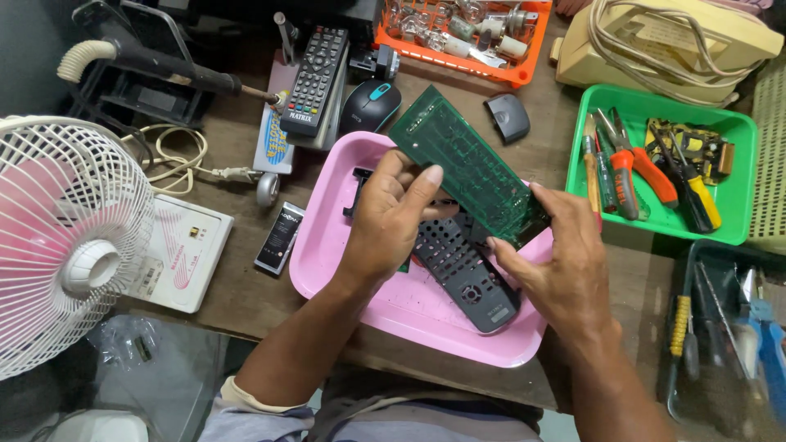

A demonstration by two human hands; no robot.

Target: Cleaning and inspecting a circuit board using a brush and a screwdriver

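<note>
Both hands hold a long green circuit board (467,168) tilted above a pink tray (344,270) that sits near the front edge of the wooden workbench (246,286). The left hand (389,217) has its fingers curled together round the board's near long edge, the thumb pressed on its face. The right hand (561,262) pinches the board's lower right corner between thumb and fingertips.

Under the board, inside the tray, lies a dark remote-control shell (463,274) with rows of empty button holes; a second black piece (358,184) shows at the tray's back left, probably another part of the casing, though the hand hides most of it.

Behind the tray rest a black remote control (315,78), a computer mouse (370,105) and a small dark cover (508,117). A green tray (655,102) at the right edge carries pliers (634,164) and screwdrivers. A white table fan (61,241) stands at the left edge, and an orange tray of bulbs (458,59) sits along the back.
</note>
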